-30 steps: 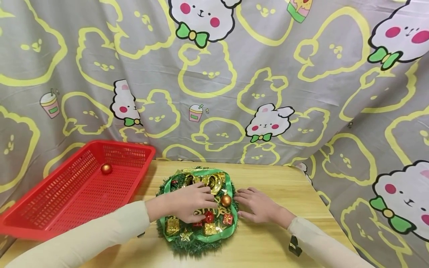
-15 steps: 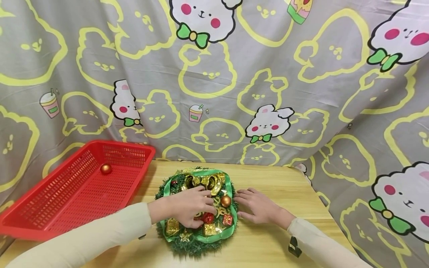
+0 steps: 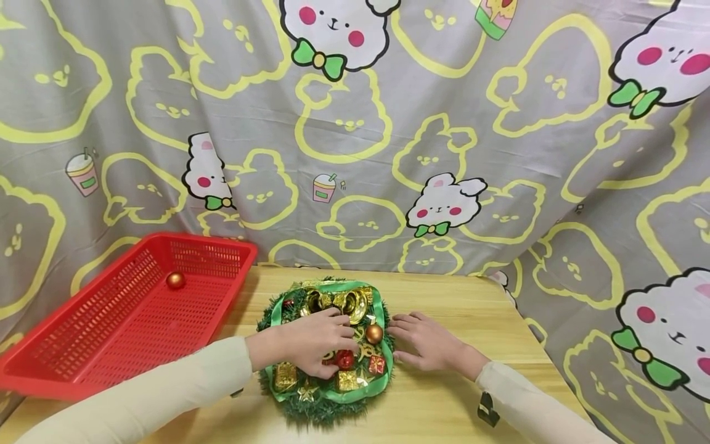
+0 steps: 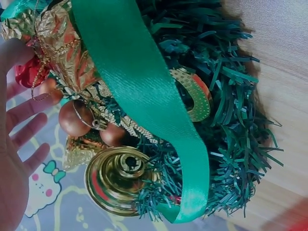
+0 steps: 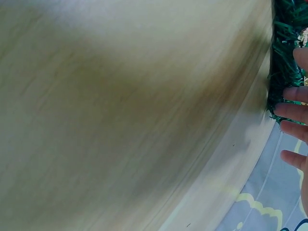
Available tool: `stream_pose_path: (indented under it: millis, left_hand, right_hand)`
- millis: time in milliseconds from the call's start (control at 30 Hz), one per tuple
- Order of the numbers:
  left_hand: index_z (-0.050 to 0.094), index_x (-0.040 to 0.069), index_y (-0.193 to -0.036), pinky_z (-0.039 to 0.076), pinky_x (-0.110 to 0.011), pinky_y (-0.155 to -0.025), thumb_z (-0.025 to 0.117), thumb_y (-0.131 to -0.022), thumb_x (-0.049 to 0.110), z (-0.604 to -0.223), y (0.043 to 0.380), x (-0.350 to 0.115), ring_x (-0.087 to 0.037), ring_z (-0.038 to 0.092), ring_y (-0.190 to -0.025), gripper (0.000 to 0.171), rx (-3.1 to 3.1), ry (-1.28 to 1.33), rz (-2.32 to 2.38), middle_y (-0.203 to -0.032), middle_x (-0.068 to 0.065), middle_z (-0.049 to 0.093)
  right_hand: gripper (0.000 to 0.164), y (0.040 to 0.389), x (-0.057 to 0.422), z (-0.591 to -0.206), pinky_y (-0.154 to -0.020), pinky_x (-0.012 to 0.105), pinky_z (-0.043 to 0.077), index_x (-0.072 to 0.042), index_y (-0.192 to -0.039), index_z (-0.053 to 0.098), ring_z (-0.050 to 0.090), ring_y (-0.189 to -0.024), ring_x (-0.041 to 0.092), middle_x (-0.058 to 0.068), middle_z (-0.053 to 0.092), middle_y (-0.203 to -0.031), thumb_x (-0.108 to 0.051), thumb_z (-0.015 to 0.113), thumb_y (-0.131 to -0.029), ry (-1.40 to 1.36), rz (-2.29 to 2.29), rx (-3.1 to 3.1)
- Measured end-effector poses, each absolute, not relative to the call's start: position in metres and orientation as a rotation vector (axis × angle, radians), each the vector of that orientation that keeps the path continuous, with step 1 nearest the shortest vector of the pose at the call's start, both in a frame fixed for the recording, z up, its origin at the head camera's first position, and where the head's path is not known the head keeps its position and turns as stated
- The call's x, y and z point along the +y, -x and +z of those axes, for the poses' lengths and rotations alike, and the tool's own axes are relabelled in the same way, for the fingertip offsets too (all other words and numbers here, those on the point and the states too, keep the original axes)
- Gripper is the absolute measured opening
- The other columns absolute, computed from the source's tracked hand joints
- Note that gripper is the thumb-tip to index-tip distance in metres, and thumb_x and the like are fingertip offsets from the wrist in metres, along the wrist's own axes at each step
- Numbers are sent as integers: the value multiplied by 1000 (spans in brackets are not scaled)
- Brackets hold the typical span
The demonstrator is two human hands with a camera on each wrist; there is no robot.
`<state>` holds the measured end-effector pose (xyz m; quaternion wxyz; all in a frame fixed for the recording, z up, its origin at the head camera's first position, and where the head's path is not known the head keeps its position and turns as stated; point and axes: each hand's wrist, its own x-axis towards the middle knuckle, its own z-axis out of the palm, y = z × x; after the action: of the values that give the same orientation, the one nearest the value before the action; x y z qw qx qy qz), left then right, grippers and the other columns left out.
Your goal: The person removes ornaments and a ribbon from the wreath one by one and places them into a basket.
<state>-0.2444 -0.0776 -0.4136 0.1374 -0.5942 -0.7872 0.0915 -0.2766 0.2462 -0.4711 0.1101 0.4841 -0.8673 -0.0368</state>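
Observation:
A green tinsel Christmas wreath (image 3: 324, 410) lies on the table, ringed by a green ribbon (image 4: 130, 72). It bears gold bells (image 4: 115, 180), foil gift boxes (image 3: 347, 380), stars and copper-coloured balls (image 4: 74, 118). My left hand (image 3: 310, 342) reaches over its middle. The thumb and index finger pinch a shiny red ball (image 4: 32, 73) with a gold string, while the other fingers stay spread. My right hand (image 3: 424, 341) rests at the wreath's right edge. Its fingers (image 5: 291, 111) are extended, with their tips against the tinsel. The left hand covers part of the gold lettering.
A red plastic basket (image 3: 235, 277) stands to the left of the wreath, with a single copper-coloured ball (image 3: 175, 280) inside. Behind the wooden table (image 3: 460, 296) hangs a grey patterned curtain (image 3: 366, 172), which also runs along the right side.
My left hand has shifted slightly, its thumb lower and its fingers drawn back from the lettering around the red ball. The right hand, wreath and basket stay in place.

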Motion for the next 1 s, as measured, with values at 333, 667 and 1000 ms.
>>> stream_pose_path:
  millis: [333,667,1000]
  left_hand:
    - [65,24,-126,49,-33,-94,63,-90,51,-416,243,-80,-11,60,-104,44,-2250,1693,237,-112,8,69]
    - [65,22,-123,50,-32,-95,64,-89,51,-412,242,-84,-10,60,-103,45,-2228,1650,225,-110,9,70]
    - [64,18,-124,49,-35,-101,66,-88,51,-407,244,-87,-13,60,-108,49,-2245,1612,205,-115,6,68]
  right_hand:
    - [57,278,246,-473,-109,53,46,-9,-138,61,59,-132,30,12,63,-140,-51,52,-101,-1434,-116,-2531]
    - [57,276,246,-472,-109,54,45,-9,-139,61,58,-132,31,13,63,-141,-51,54,-100,-1420,-109,-2536]
    - [57,278,245,-474,-109,53,45,-9,-139,61,58,-132,31,12,63,-141,-50,54,-100,-1418,-83,-2537]
